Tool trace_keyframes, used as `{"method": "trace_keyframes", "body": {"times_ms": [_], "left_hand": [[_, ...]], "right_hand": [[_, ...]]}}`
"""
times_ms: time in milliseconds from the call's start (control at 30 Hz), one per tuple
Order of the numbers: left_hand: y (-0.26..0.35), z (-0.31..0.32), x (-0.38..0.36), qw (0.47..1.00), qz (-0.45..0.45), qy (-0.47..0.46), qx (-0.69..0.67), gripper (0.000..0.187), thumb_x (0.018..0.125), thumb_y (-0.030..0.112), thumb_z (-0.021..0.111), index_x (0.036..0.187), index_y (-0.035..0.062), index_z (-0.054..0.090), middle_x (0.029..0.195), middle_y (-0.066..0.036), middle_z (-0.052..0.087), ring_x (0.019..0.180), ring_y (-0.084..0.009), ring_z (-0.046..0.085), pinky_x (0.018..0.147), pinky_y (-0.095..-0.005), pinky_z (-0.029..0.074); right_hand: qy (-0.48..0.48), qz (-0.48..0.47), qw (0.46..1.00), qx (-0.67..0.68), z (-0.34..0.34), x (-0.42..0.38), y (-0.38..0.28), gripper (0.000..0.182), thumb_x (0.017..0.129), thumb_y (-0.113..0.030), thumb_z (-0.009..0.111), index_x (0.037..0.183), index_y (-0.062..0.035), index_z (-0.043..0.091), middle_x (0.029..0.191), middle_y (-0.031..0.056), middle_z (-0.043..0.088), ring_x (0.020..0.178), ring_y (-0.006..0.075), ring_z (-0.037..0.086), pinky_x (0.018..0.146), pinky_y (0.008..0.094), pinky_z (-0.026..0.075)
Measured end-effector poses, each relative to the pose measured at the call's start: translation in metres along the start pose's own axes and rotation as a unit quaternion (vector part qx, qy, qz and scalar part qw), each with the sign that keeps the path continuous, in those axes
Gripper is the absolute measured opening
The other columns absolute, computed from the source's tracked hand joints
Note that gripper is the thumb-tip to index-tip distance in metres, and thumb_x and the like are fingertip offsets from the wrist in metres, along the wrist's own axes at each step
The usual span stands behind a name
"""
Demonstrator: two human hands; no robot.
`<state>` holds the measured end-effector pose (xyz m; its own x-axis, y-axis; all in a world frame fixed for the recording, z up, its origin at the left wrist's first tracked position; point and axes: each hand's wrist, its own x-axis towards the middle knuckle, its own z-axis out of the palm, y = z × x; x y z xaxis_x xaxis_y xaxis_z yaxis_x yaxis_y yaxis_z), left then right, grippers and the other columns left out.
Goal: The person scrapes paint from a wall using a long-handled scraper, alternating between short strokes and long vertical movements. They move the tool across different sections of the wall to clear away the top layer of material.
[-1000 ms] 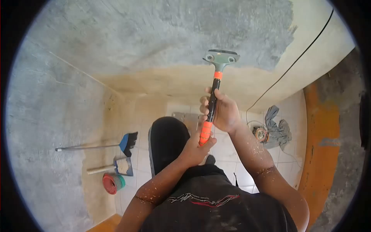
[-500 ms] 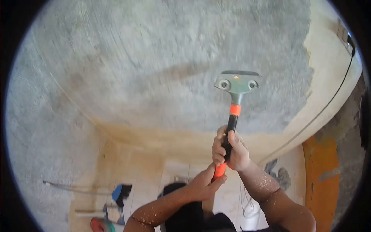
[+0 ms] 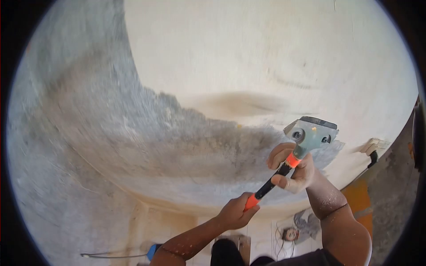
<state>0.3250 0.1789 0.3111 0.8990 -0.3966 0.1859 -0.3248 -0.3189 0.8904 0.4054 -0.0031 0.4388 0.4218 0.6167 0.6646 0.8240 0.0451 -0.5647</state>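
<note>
A long-handled scraper (image 3: 266, 188) with a black and orange handle slants up to the right in front of the wall. Around its orange butt end, my left hand (image 3: 235, 212) is closed. My right hand (image 3: 301, 175) grips the upper handle just below the head, thumb across the black part. The wide grey-green scraper head (image 3: 313, 133) has two screws and a dark blade edge along its top. It overlaps the border between bare grey plaster (image 3: 213, 150) and cream paint (image 3: 275, 53). Pale flakes dot both forearms.
A dark cable end meets a bracket-like fitting (image 3: 374, 145) on the wall at the right. Low on the tiled floor lie a grey cloth (image 3: 307, 224) and a round-topped object with thin wires (image 3: 290, 234). A blue-headed tool (image 3: 153, 252) is at lower left.
The view has swung up and right, showing more cream paint. The scraper now leans rightward, and my right hand has slid up its handle toward the head.
</note>
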Motion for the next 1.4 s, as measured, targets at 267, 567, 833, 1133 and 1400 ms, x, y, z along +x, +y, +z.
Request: {"method": "trace_keyframes", "body": {"times_ms": [267, 567, 833, 1133, 1400], "left_hand": [[0.056, -0.026, 0.001, 0.989, -0.068, -0.025, -0.131, 0.027, 0.084, 0.027, 0.058, 0.095, 0.0035, 0.051, 0.065, -0.007, 0.049, 0.059, -0.0159, 0.045, 0.056, -0.0306, 0.04], [0.075, -0.027, 0.0, 0.978, -0.191, -0.007, -0.077, 0.029, 0.079, 0.031, 0.061, 0.087, 0.0033, 0.057, 0.06, -0.005, 0.052, 0.057, -0.0132, 0.047, 0.057, -0.0307, 0.041], [0.093, -0.029, -0.009, 0.968, -0.243, 0.024, -0.062, 0.022, 0.076, 0.023, 0.058, 0.082, 0.0025, 0.055, 0.062, -0.004, 0.051, 0.059, -0.0113, 0.046, 0.056, -0.0299, 0.039], [0.097, -0.026, -0.011, 0.968, -0.225, 0.028, -0.11, 0.019, 0.077, 0.02, 0.057, 0.083, 0.0022, 0.055, 0.061, -0.002, 0.048, 0.058, -0.0103, 0.044, 0.056, -0.0292, 0.039], [0.072, -0.03, -0.065, 0.953, -0.281, 0.041, -0.108, 0.023, 0.079, 0.025, 0.059, 0.08, 0.0028, 0.056, 0.064, -0.005, 0.054, 0.059, -0.0127, 0.049, 0.057, -0.03, 0.041]], "right_hand": [[0.077, 0.052, 0.994, -0.049, -0.019, 0.041, -0.034, 0.019, 0.06, -0.011, 0.066, 0.072, -0.0054, 0.052, 0.072, 0.0079, 0.055, 0.067, 0.0213, 0.056, 0.057, 0.031, 0.044], [0.069, 0.115, 0.985, -0.11, -0.036, 0.032, -0.034, 0.024, 0.058, -0.016, 0.072, 0.069, -0.0061, 0.054, 0.068, 0.0082, 0.056, 0.064, 0.0223, 0.057, 0.056, 0.0311, 0.045], [0.105, 0.071, 0.989, -0.078, -0.027, 0.036, -0.027, 0.025, 0.055, -0.017, 0.071, 0.068, -0.0076, 0.053, 0.067, 0.0062, 0.057, 0.062, 0.0219, 0.058, 0.053, 0.0311, 0.045], [0.093, 0.111, 0.988, -0.048, -0.016, 0.029, -0.027, 0.021, 0.059, -0.014, 0.068, 0.072, -0.0049, 0.055, 0.07, 0.0089, 0.057, 0.066, 0.0232, 0.058, 0.058, 0.0317, 0.045], [0.209, 0.329, 0.739, 0.55, 0.051, 0.043, -0.042, 0.015, 0.079, -0.018, 0.052, 0.073, -0.0056, 0.048, 0.069, 0.0038, 0.047, 0.059, 0.0172, 0.046, 0.06, 0.0305, 0.04]]}}
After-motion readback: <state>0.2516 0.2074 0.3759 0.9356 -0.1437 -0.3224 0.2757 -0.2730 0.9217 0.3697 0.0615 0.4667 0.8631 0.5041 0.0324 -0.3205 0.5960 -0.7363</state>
